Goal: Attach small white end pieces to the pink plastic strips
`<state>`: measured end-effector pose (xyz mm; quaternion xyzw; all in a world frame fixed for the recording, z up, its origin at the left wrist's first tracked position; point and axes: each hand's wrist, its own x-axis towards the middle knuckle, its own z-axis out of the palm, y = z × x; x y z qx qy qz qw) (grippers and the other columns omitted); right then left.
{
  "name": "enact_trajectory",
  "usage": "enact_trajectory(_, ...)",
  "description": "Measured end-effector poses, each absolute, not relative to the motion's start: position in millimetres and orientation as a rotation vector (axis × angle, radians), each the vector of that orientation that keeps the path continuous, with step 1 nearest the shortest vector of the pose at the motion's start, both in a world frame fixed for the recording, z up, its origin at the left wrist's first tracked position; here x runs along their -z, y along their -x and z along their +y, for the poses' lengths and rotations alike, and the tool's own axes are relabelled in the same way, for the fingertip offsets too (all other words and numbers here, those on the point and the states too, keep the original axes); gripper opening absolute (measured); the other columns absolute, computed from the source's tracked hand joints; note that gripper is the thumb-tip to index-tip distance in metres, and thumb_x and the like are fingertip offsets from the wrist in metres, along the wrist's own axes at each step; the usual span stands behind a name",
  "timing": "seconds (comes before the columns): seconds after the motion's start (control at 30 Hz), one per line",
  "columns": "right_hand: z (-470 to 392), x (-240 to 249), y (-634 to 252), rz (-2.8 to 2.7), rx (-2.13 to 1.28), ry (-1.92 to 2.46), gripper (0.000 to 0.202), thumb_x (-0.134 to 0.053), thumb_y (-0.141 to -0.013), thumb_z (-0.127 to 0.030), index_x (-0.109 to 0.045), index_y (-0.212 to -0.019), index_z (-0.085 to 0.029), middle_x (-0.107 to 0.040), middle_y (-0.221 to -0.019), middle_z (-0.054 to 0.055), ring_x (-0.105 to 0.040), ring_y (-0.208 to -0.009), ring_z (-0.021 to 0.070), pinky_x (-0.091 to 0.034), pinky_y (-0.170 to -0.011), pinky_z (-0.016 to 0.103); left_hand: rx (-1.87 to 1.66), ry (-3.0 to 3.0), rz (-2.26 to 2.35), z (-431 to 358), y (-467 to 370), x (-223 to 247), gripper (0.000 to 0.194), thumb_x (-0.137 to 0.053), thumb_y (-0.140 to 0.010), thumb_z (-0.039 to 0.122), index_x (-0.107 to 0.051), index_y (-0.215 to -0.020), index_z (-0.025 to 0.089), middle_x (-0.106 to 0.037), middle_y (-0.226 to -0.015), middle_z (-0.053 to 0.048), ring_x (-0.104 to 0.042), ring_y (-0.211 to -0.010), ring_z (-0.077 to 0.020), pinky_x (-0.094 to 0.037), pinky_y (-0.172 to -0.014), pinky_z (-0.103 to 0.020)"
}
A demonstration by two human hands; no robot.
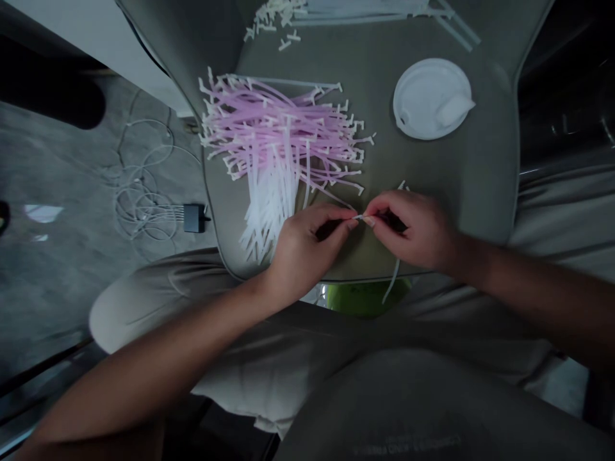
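My left hand (307,246) and my right hand (420,227) meet fingertip to fingertip near the chair seat's front edge. Thumb and forefinger of each pinch a small whitish tube piece (359,217), mostly covered by the fingers. From under my right hand a thin translucent tube (391,282) hangs past the edge. White fitting ends (402,186) show just above that hand. Left of the hands lies a pile of thin pink tubes (278,125) with white T-shaped ends. Loose white tubes (271,205) lie over its lower side, close to my left hand.
The grey seat (485,186) also carries a white round lid (413,83) with a white piece in it. Small white T-fittings (276,13) and more clear tubes (365,11) lie at the back. A black charger box (194,218) with tangled cables rests on the floor.
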<state>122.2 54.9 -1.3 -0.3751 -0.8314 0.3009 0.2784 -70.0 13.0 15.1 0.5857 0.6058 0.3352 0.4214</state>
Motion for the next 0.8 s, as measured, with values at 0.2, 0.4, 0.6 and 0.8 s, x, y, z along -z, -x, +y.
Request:
enact_trajectory(0.2,54.6,2.2,-122.1,-2.225,-0.806,1.02,0.003,-0.058,-0.087,-0.02,-0.061,-0.088,-0.02,-0.065,-0.075,-0.001,-0.055,-0.062,0.0112,-0.042,-0.061,0.025,-0.779,-1.369,1.513,15.9,70.4,-16.6,0.016,-0.067,-0.086,0.033,-0.071,-0.093,0.019,-0.073,-0.082,-0.003,-0.065,-0.071,-0.0134,-0.051,-0.064,-0.025)
enact_trajectory(0.4,52.6,0.4,-122.7,-2.176,-0.858,1.094,0.005,-0.059,-0.088,-0.025,-0.062,-0.089,-0.021,-0.063,-0.073,-0.001,-0.054,-0.061,0.0114,-0.043,-0.06,0.025,-0.692,-1.5,1.478,19.3,71.7,-21.9,0.018,-0.058,-0.091,0.033,-0.066,-0.088,0.017,-0.067,-0.073,-0.002,-0.059,-0.064,-0.0117,-0.043,-0.057,-0.024)
enact_trajectory(0.6,52.6,-2.2,-123.4,-2.188,-0.879,1.071,0.005,-0.058,-0.089,-0.025,-0.059,-0.088,-0.021,-0.06,-0.071,-0.001,-0.053,-0.06,0.0109,-0.043,-0.059,0.025,-0.665,-1.644,1.433,18.3,73.4,-23.6,0.023,-0.047,-0.096,0.03,-0.059,-0.079,0.019,-0.058,-0.069,-0.001,-0.053,-0.067,-0.0127,-0.041,-0.06,-0.026)
enact_trajectory(0.8,54.5,-6.3,-122.9,-2.2,-0.898,1.033,0.009,-0.054,-0.092,-0.025,-0.056,-0.084,-0.022,-0.057,-0.066,-0.002,-0.05,-0.057,0.0106,-0.041,-0.058,0.026,-0.799,-1.545,1.429,18.7,72.0,-13.2,0.029,-0.042,-0.098,0.029,-0.051,-0.072,0.02,-0.052,-0.066,0.0,-0.049,-0.063,-0.013,-0.039,-0.06,-0.028)
